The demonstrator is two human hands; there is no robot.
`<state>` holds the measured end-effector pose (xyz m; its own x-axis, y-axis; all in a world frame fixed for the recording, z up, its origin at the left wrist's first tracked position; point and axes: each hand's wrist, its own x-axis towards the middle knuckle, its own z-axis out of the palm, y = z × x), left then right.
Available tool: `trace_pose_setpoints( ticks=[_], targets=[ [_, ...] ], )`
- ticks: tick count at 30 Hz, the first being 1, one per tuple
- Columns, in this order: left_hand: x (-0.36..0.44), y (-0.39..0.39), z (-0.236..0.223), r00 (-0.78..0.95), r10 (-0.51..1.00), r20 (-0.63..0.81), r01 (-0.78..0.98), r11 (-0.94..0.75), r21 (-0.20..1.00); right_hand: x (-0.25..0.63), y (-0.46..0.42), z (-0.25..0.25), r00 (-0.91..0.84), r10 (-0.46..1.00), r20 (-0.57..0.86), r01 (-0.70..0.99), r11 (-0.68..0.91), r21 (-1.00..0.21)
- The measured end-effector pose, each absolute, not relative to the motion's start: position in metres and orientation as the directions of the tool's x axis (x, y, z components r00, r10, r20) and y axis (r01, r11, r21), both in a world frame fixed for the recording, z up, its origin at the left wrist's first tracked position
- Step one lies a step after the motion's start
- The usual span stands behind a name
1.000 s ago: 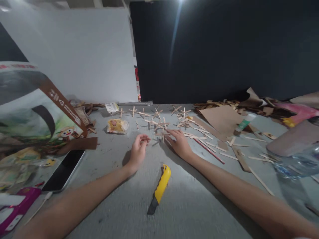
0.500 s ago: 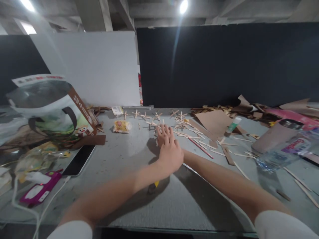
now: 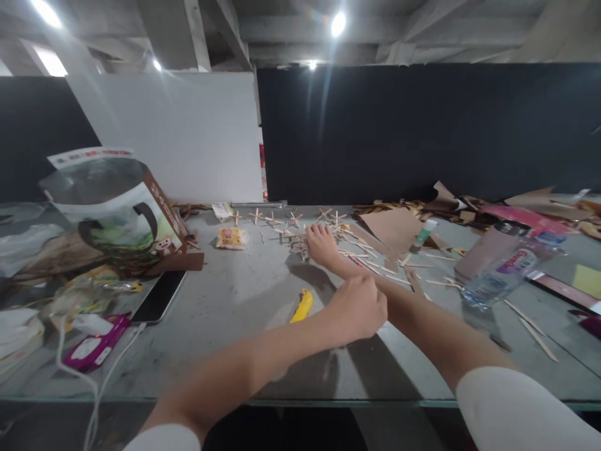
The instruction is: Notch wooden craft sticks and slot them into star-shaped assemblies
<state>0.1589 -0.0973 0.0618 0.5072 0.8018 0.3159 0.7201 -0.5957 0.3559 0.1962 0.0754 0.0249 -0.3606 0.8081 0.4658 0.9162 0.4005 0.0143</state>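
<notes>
My right hand (image 3: 322,245) reaches out over a small structure of wooden craft sticks (image 3: 297,243), its fingers bent down at the structure's right side. The fingertips are partly hidden. My left hand (image 3: 360,308) is closed, fingers curled, above the right forearm, and whatever may be inside it is hidden. A yellow, banana-shaped object (image 3: 303,304) lies on the grey table left of it. Several crossed-stick pieces (image 3: 295,218) stand along the back, and loose wooden sticks (image 3: 370,258) are scattered right of my right hand.
On the left are a large snack bag (image 3: 119,216), a black-screened phone (image 3: 160,297) and a purple device (image 3: 97,344) with white cables. A wrapped snack (image 3: 231,238) sits behind. To the right are brown cardboard (image 3: 393,228), a glue stick (image 3: 425,232) and a clear plastic bottle (image 3: 501,275).
My left hand has come off my right hand and moved back toward me and right, closing. The right hand stays at the stick structure. The yellow object is now more fully uncovered.
</notes>
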Motion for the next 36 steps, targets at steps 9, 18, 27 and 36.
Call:
trace_pose_setpoints(
  ticks=[9, 18, 27, 36],
  targets=[
    [0.049, -0.003, 0.023, 0.179, 0.884, 0.433, 0.762, -0.403, 0.507, 0.289, 0.106, 0.020, -0.248, 0.954, 0.167, 0.960, 0.265, -0.088],
    [-0.012, 0.017, -0.016, -0.089, 0.865, 0.493, 0.699, -0.299, 0.650, 0.298, 0.117, 0.004, -0.301, 0.953, 0.042, 0.880, 0.295, -0.374],
    [-0.008, 0.018, -0.021, -0.097, 0.906, 0.412, 0.548, -0.297, 0.782, 0.270, 0.066, 0.002, -0.356, 0.919, 0.169, 0.512, 0.343, -0.788],
    [0.031, -0.008, -0.019, 0.215, 0.922, 0.323, 0.273, -0.374, 0.886, 0.226, -0.004, -0.028, -0.422, 0.876, 0.234, 0.291, 0.376, -0.880]
  ],
)
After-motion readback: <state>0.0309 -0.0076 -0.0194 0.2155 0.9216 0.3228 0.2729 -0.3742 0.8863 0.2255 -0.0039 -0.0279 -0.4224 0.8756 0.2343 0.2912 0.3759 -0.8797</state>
